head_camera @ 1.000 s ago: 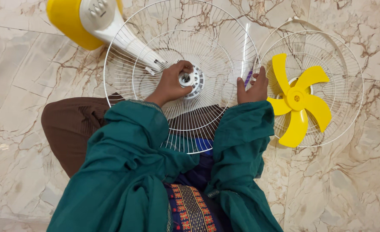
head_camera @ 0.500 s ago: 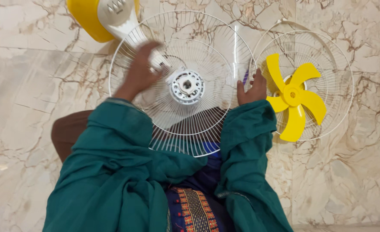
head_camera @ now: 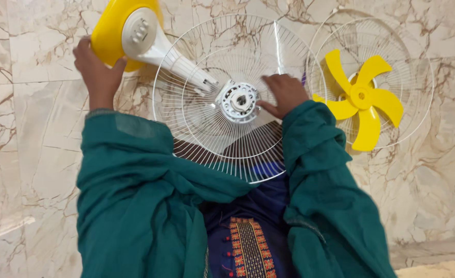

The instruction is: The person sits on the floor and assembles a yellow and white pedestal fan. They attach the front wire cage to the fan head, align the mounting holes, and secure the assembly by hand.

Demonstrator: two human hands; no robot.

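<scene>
While my left hand (head_camera: pixel 97 66) gripped the rim of the yellow fan base (head_camera: pixel 115 32) at the upper left, my right hand (head_camera: pixel 285 93) lay half-open on the white wire guard (head_camera: pixel 222 139), fingertips just beside its round hub (head_camera: pixel 238 101). That guard rested across my lap, and the yellow blade (head_camera: pixel 360 98) sat in a second guard (head_camera: pixel 417 77) to the right.

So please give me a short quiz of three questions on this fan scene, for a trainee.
1. True or false: the yellow blade is mounted on the hub.
2. Which hand grips the yellow base? A) left B) right C) neither
3. Fill in: the right hand rests on the white ____.

Key: 1 false, it lies in the second grille; 2 A, the left hand; 3 grille.
</scene>
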